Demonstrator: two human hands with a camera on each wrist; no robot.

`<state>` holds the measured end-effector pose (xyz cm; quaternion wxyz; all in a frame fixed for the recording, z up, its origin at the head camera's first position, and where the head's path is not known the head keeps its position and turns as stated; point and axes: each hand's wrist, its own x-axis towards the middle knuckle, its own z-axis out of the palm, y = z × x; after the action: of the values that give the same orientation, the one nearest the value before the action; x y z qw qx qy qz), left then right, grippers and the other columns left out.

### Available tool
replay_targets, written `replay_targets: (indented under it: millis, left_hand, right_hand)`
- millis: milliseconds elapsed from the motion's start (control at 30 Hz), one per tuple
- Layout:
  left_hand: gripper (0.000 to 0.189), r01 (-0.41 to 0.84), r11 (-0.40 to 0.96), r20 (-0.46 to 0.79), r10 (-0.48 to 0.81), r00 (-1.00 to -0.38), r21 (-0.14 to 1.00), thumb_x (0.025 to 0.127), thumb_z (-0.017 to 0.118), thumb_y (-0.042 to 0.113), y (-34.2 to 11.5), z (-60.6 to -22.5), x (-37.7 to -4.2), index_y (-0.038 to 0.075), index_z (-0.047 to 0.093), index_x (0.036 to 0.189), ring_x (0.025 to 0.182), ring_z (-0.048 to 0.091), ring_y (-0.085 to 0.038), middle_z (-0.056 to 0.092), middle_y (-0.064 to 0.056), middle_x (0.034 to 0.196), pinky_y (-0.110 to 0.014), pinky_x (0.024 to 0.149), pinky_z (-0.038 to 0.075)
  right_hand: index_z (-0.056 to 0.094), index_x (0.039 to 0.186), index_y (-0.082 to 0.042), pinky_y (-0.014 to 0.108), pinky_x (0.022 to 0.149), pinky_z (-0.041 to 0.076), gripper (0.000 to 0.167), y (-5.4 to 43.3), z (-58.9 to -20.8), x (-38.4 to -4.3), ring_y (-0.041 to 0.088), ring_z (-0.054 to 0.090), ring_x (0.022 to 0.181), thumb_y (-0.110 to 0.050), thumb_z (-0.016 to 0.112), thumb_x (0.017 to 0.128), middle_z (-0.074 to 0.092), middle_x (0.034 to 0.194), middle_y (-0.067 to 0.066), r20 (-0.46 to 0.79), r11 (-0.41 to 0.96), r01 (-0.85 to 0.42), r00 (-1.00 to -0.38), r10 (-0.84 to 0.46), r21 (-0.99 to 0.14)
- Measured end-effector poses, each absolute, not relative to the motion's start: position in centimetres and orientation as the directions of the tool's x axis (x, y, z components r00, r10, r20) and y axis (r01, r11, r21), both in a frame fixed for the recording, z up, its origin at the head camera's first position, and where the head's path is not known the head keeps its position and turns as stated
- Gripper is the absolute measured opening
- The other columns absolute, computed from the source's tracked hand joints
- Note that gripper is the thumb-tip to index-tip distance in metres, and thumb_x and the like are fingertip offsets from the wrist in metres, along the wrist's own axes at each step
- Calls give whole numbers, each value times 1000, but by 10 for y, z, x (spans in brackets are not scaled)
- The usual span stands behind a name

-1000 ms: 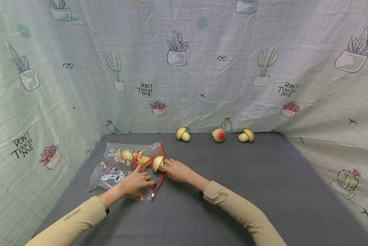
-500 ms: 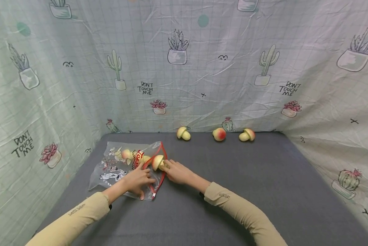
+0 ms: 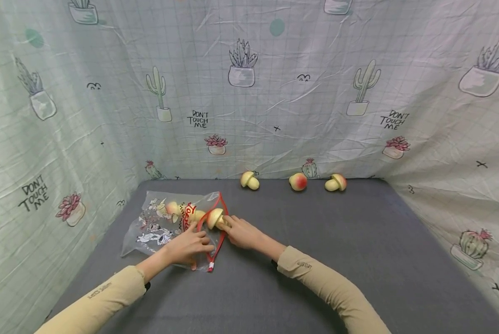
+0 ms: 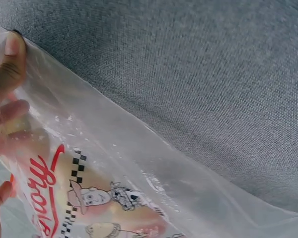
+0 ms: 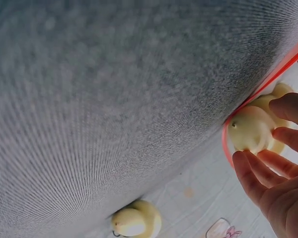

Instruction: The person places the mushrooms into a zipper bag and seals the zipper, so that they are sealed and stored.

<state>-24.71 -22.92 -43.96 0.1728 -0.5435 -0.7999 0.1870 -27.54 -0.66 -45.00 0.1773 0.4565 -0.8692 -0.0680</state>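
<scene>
A clear plastic zip bag (image 3: 201,200) with red zip edges and cartoon print lies at the left of the table. My left hand (image 3: 187,246) holds its open mouth; in the left wrist view the thumb (image 4: 12,47) is at the bag's edge, with fingers seen through the film. At the mouth, my right hand (image 3: 243,233) grips a toy mushroom (image 3: 214,218) by its stem, cap toward the bag. The right wrist view shows the fingertips around this pale mushroom (image 5: 249,128), framed by the red edge. Toy mushrooms (image 3: 172,208) lie inside the bag, partly hidden by print.
Along the table's back edge lie three more toy mushrooms: one on the left (image 3: 249,180), a red-capped one (image 3: 298,182) and one on the right (image 3: 335,182). A cactus-printed curtain (image 3: 274,93) surrounds the grey table (image 3: 316,246) at the back and sides.
The held mushroom has shifted slightly away from me, at the bag's mouth. The bag's zip slider has moved a little to the right. Both hands keep nearly the same place.
</scene>
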Motion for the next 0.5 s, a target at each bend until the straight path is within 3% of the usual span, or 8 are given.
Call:
replay_targets:
  millis: [100, 267, 500]
  left_hand:
    - [62, 782, 326, 89, 939, -331, -532, 37, 70, 58, -228, -440, -246, 29, 53, 89, 72, 49, -12, 56, 10, 75, -43, 77, 34]
    - [61, 738, 347, 85, 926, -369, -579, 37, 65, 65, -229, -440, -247, 30, 58, 87, 66, 48, -14, 58, 10, 70, -40, 73, 29]
    - [63, 733, 320, 23, 923, -384, -600, 41, 63, 65, -225, -436, -245, 37, 60, 97, 73, 53, -14, 65, 12, 79, -44, 80, 33]
  right_hand:
    - [46, 129, -14, 27, 72, 49, 44, -7, -449, -276, 19, 52, 103, -23, 55, 86, 46, 126, 9, 229, 586, -765, -540, -810, 269]
    - [43, 132, -13, 28, 76, 49, 47, -8, -448, -278, 20, 51, 108, -25, 53, 87, 44, 131, 9, 188, 603, -755, -573, -798, 257]
    - [42, 133, -13, 29, 78, 48, 50, -9, -447, -280, 20, 51, 110, -25, 54, 87, 42, 134, 9, 170, 616, -747, -592, -788, 250]
